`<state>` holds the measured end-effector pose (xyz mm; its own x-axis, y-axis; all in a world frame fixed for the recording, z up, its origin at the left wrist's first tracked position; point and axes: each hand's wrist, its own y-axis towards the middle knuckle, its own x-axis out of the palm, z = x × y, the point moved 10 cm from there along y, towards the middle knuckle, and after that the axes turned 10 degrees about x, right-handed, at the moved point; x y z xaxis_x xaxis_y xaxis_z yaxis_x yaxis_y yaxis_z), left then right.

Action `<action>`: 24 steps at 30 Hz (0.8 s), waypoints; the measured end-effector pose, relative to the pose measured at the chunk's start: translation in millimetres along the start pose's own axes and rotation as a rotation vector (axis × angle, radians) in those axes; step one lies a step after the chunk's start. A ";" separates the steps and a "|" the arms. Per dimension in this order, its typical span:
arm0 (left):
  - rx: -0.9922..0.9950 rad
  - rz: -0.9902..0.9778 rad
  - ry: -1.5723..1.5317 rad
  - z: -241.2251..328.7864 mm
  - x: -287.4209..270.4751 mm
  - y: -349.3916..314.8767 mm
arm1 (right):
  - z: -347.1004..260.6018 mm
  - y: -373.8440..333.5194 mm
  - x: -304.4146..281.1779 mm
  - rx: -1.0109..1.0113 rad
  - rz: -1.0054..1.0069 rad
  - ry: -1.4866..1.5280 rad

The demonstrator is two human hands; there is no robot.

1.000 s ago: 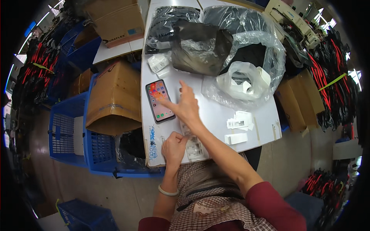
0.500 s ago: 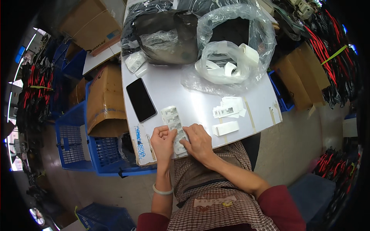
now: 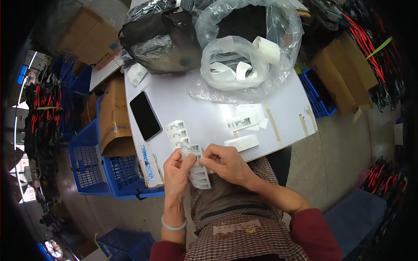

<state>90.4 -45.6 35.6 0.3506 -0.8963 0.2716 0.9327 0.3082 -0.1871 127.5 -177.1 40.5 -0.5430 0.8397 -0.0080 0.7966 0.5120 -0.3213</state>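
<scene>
A strip of white barcode stickers (image 3: 199, 176) is held up at the table's near edge, its lower end curling over my lap. My left hand (image 3: 176, 176) grips its left side between thumb and fingers. My right hand (image 3: 230, 165) is closed in a pinch at the strip's right edge; whether a single sticker has come loose there I cannot make out. Just beyond, another part or sheet of barcode stickers (image 3: 176, 130) lies on the table. Right of it are a loose pile of white cards (image 3: 254, 114), the top one bearing a barcode, and a neat white stack (image 3: 242, 142).
A black phone (image 3: 146, 115) lies on the white table (image 3: 196, 108) at left. Farther back stand a dark plastic bag (image 3: 165, 43) and a clear bag (image 3: 235, 87) holding white strips. Blue crates (image 3: 89, 167) and cardboard boxes (image 3: 115, 126) flank the table.
The sticker strip has been lifted off the table and tilted toward me. My right hand has tightened to a pinch at its edge. The whole view has shifted slightly.
</scene>
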 end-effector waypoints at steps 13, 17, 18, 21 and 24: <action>-0.207 -0.416 0.292 -38.7 53.3 -16.2 | 8.8 -9.5 -58.1 -0.016 -0.160 0.055; -0.166 -0.475 0.324 -42.3 54.3 -20.0 | 27.8 -15.1 -43.3 0.164 -0.363 0.250; -0.142 -0.496 0.338 -42.7 54.9 -21.3 | 33.1 -17.7 -39.0 0.204 -0.390 0.312; -0.077 -0.547 0.340 -43.7 55.6 -29.0 | 50.5 -29.5 -24.4 0.304 -0.432 0.436; -0.067 -0.484 0.219 -48.2 54.7 -42.8 | 58.2 -37.1 -22.1 0.326 -0.363 0.384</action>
<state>65.6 -123.2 13.0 -0.1504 -0.9787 0.1398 0.9736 -0.1712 -0.1509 94.5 -225.2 -2.6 -0.5816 0.6583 0.4779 0.4241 0.7467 -0.5124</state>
